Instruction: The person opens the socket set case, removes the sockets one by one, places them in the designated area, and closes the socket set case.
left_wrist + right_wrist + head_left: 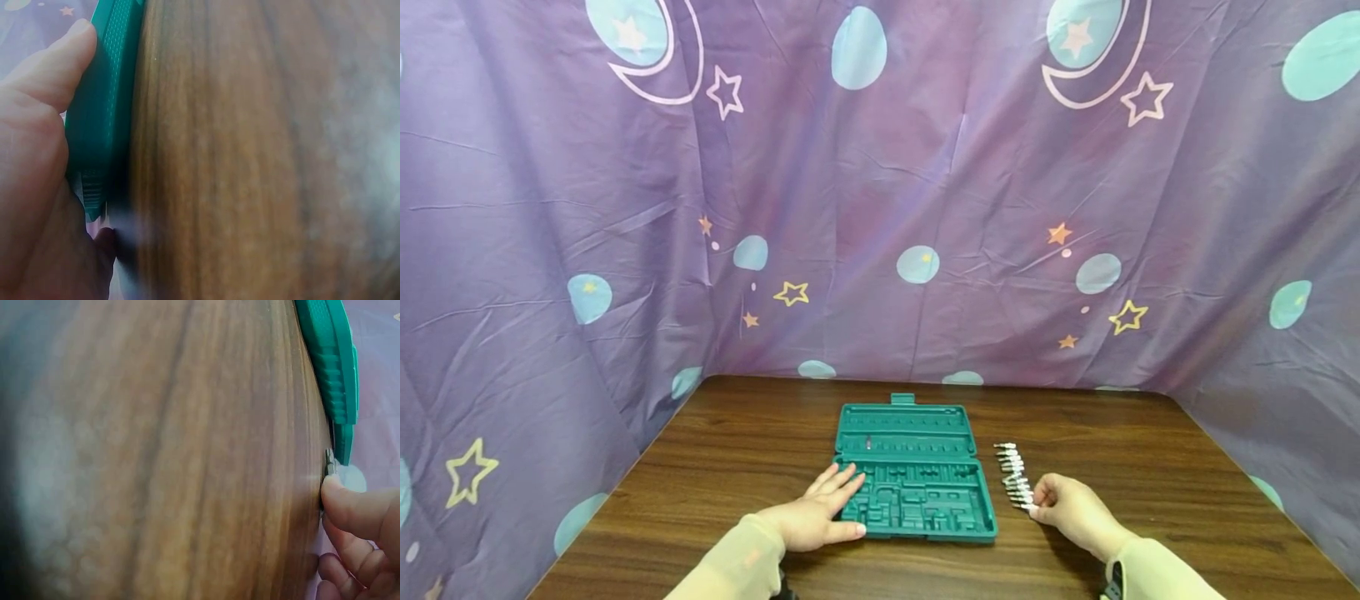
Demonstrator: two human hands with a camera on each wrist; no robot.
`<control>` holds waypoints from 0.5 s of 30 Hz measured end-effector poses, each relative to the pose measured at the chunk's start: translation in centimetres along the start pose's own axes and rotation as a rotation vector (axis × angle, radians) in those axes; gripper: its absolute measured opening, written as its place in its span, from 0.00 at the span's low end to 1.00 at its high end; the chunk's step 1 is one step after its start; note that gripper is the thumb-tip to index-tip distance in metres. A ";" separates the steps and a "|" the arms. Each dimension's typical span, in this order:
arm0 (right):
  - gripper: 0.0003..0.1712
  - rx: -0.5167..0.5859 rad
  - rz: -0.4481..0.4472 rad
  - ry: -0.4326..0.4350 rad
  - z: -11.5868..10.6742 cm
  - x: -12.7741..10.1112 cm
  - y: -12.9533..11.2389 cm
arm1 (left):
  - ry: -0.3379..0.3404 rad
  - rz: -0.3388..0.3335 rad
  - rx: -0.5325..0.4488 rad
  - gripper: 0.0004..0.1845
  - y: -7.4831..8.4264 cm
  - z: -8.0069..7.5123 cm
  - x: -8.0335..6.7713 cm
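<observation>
An open green plastic tool case (906, 429) lies mid-table, its moulded slots bare. My left hand (823, 512) rests on the case's near left corner with fingers straight and the thumb along the front edge. The left wrist view shows this left hand (37, 156) against the case wall (106, 106). A row of several small metal bits (1013, 471) lies just right of the case. My right hand (1067, 507) is at the near end of that row with curled fingers, pinching the nearest bit (329, 464). In the right wrist view the right hand's (359, 519) thumb tip is on that bit, beside the case (331, 356).
The wooden table (737, 450) is enclosed on three sides by a purple star-and-moon cloth (880, 208). Bare wood lies left of the case and right of the bits. The table's front edge is near my sleeves.
</observation>
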State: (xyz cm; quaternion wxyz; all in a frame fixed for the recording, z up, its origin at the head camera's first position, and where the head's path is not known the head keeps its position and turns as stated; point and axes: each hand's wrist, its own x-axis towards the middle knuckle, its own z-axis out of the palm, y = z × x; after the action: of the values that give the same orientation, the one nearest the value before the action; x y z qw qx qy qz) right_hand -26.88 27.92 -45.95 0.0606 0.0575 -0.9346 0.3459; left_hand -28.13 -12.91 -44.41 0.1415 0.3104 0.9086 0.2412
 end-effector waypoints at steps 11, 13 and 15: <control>0.16 0.030 -0.041 -0.038 -1.4 1.9 -2.5 | -0.010 0.001 -0.006 0.43 -0.4 0.0 0.3; 0.15 0.043 -0.069 -0.029 -1.2 2.8 -3.9 | -0.006 0.001 -0.004 0.43 -0.5 0.1 0.3; 0.13 0.077 -0.071 -0.030 -0.6 3.8 -5.6 | -0.002 0.000 0.001 0.43 -0.6 0.2 0.3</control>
State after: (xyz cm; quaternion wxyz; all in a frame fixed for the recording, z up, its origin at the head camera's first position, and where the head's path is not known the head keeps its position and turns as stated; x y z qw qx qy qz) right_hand -29.74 23.81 -41.36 0.0567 0.0979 -0.9187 0.3783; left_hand -28.55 -13.08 -44.90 0.1424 0.3107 0.9085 0.2404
